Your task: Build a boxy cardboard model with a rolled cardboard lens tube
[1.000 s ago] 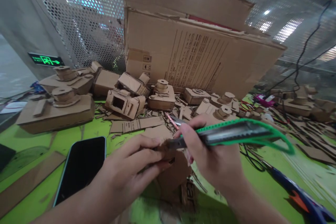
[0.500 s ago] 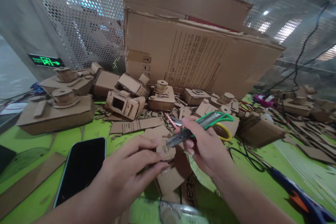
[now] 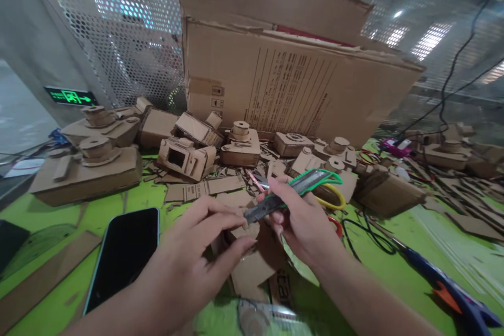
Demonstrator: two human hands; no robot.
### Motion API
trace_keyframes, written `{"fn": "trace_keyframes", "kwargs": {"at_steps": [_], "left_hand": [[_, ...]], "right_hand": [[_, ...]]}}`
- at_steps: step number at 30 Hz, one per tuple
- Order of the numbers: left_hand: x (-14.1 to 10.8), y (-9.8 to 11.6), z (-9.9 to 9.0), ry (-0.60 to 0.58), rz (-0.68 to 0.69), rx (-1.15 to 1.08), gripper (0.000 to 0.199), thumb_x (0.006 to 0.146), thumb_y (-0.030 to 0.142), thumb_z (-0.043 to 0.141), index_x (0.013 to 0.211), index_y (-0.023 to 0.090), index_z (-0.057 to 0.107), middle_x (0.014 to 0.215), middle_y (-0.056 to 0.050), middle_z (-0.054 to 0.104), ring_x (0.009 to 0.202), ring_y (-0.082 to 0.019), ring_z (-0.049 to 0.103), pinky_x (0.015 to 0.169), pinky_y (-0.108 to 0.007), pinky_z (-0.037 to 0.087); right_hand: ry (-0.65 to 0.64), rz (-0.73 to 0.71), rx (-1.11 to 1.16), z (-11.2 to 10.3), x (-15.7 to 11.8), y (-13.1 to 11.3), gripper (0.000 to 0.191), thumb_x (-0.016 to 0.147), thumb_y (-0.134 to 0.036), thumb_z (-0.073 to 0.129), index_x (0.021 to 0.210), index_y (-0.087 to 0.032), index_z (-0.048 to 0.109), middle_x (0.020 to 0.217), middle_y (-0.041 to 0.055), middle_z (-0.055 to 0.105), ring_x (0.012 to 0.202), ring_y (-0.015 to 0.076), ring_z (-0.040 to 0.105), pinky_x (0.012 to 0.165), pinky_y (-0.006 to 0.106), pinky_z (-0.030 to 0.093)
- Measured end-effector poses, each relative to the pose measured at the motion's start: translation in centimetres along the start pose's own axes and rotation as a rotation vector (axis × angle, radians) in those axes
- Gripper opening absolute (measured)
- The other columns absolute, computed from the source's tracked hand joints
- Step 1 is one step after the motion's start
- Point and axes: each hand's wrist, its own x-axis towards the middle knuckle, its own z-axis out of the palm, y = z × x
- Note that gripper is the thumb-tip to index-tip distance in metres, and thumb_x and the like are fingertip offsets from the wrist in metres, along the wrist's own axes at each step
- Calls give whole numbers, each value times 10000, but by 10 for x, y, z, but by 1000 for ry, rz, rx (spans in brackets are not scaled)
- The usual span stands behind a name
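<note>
My left hand (image 3: 200, 252) is closed on a small cardboard piece (image 3: 249, 231), pinching it between thumb and fingers; the fingers cover much of it. In my right hand (image 3: 303, 218) is a green utility knife (image 3: 311, 181), its dark blade pointing left and down. The blade's tip meets the small piece close to my left fingertips. Beneath both hands lie cut cardboard sheets (image 3: 255, 270). Scissors with yellow (image 3: 333, 197) and red handles are partly hidden behind my right hand.
A black-screened phone (image 3: 124, 252) lies left of my left hand. A glue gun (image 3: 444, 283) rests at the right, its cable beside my right forearm. Several cardboard camera models (image 3: 185, 157) and scraps line the back, before a large cardboard box (image 3: 299, 84).
The knife blade has shifted slightly left on the small piece, closer to my left fingertips. My left fingers have changed their hold and now cover more of it.
</note>
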Motion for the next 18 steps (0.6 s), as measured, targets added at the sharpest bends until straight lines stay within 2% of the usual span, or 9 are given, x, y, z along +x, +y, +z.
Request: {"fn": "trace_keyframes", "kwargs": {"at_steps": [5,9,13,15,18], "left_hand": [[3,5,-1,-3,-7,47,169,964,217,812,1132,233,810,1096,-48,759,979,-186,776,916,-286,660],[5,4,-4,-18,2,60,109,968,226,806,1076,238,802,1104,-45,747,1002,-192,767,928,-302,649],[8,6,-4,-72,-76,69,60,980,258,766,1039,251,763,1099,-50,724,1029,-214,747,938,-339,648],[10,8,-3,-97,-142,45,29,979,269,750,1003,256,742,1086,-56,718,1027,-223,744,856,-321,660],[13,10,-2,-120,-233,-22,33,974,285,730,954,258,729,1021,-53,711,903,-211,749,613,-257,618]], "right_hand": [[-16,-50,-10,-3,-2,2,536,671,-520,988,832,-237,563,667,-8,746,397,73,484,325,165,429],[-68,-137,-36,-9,-1,5,495,754,-549,946,820,-238,567,685,-9,753,380,82,507,319,182,465],[-85,-181,-51,-12,1,7,452,821,-540,917,858,-242,580,707,-15,766,385,90,536,334,188,494],[-88,-203,-64,-12,1,7,440,844,-541,905,868,-243,583,705,-20,766,387,91,544,339,187,499],[-104,-242,-128,-12,-1,3,446,871,-563,889,851,-239,584,706,-27,762,388,81,542,346,175,493]]}}
